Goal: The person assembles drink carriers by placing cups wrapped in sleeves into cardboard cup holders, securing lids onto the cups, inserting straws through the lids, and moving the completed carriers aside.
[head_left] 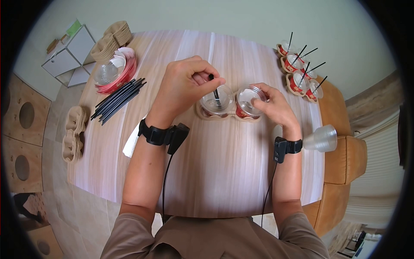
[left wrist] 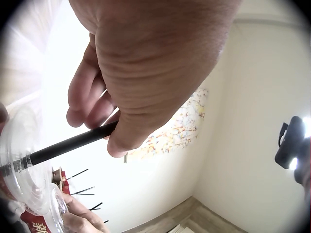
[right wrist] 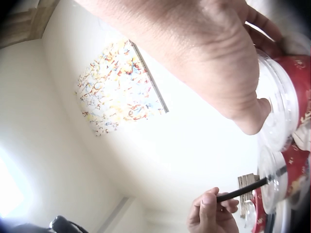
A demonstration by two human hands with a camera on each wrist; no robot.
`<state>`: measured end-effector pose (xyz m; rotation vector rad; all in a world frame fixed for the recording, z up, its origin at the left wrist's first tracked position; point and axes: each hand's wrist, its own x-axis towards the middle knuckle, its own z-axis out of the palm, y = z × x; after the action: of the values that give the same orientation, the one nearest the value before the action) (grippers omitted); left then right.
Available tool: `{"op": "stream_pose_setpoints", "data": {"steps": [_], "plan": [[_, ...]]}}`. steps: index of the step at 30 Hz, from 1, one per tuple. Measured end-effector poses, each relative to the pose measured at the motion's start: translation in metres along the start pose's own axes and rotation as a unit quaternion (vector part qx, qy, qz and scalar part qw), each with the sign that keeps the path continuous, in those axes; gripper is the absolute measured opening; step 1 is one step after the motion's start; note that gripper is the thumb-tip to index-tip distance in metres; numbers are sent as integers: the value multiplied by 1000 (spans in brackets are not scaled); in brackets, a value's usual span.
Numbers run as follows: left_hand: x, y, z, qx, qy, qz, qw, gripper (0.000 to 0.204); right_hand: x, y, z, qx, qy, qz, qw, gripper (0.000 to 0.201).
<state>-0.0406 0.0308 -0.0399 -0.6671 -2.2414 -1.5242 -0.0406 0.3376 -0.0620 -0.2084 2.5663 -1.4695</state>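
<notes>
My left hand [head_left: 183, 86] pinches the upper end of a black straw [left wrist: 73, 144] between thumb and fingers. The straw's lower part passes into the clear-lidded left cup [head_left: 216, 102]. Beside it, my right hand [head_left: 276, 103] rests on the clear lid of the right cup [head_left: 249, 103], thumb on top and fingers around the far side. Both red cups stand side by side in a brown pulp carrier [head_left: 235, 117]. In the right wrist view the straw slants into the neighbouring cup's lid.
Black straws [head_left: 117, 100] lie at the left beside stacked red cups [head_left: 125, 71]. Pulp carriers [head_left: 74, 134] are piled at the left edge. Filled carriers with straw-topped cups [head_left: 297, 80] stand at the far right; stacked clear lids [head_left: 321, 139] lie near the right wrist.
</notes>
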Motion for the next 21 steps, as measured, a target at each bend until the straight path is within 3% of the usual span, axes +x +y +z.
{"op": "stream_pose_setpoints", "data": {"steps": [8, 10, 12, 14, 18, 21], "plan": [[0, -3, -17, -12, -6, -17, 1000, 18, -1, 0, 0, -10, 3, -31, 999, 48], [4, -13, -38, -137, 2, -186, 973, 22, -1, 1, 0, -17, 13, -22, 1000, 48], [-2, -35, -66, -121, 50, -195, 972, 22, 1, 5, -1, -15, 6, -27, 1000, 48], [-17, -77, -107, 161, 73, -179, 968, 18, 2, 7, 0, -4, 8, -23, 1000, 48], [-47, -105, -157, 271, 44, -237, 932, 12, 1, 5, 0, -8, 4, -23, 1000, 47], [-61, -114, -167, 292, 31, -345, 891, 11, 2, 7, 1, 14, 0, -30, 999, 46]]}}
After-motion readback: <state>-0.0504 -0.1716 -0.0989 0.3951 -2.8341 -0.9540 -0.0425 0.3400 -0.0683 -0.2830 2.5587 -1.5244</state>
